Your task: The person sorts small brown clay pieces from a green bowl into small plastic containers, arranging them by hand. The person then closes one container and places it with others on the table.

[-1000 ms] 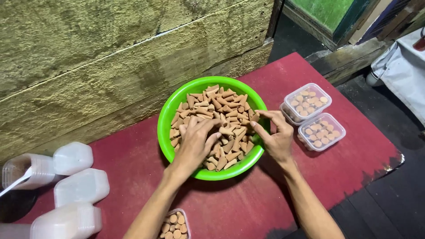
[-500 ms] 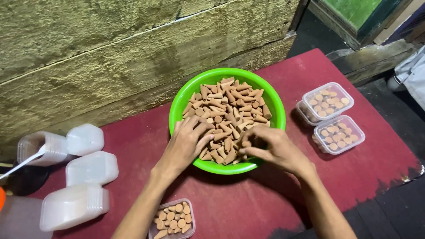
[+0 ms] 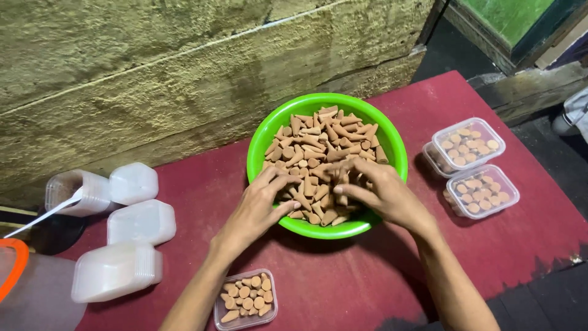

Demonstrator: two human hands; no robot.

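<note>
Rough yellowish stone wall point(image 3: 153, 79) is running along the far side of a red surface point(image 3: 490, 257), with dark floor showing to the right.

Green bowl point(image 3: 263, 138) is sitting mid-surface, heaped with tan cones point(image 3: 324, 138).

Left hand point(image 3: 257, 211) is reaching over the near left rim, fingers curled into the pile; grip is loosely bent, and whether it is pinching any cone I cannot tell.

Right hand point(image 3: 383, 193) is lying over the near right part of the heap, fingers drawn together on a few cones; the exact hold is hidden under the knuckles.

Open tray point(image 3: 247, 299) is lying at the near edge, between the forearms, cones standing in it and filling most of it, some room looking left along one side.

Two filled boxes point(image 3: 474, 165) are sitting right of the bowl, just beside each other, cones packed tip-down; a third box seems to be peeking from under the farther one.

Stacks of empty white containers point(image 3: 131, 227) are waiting at the left, well apart from the bowl.

Clear jug with an orange rim point(image 3: 30, 288) is standing at the near left corner.

Judging progress: a few boxes are done, one is partly filled, and the bowl is holding plenty, so much is remaining.
</note>
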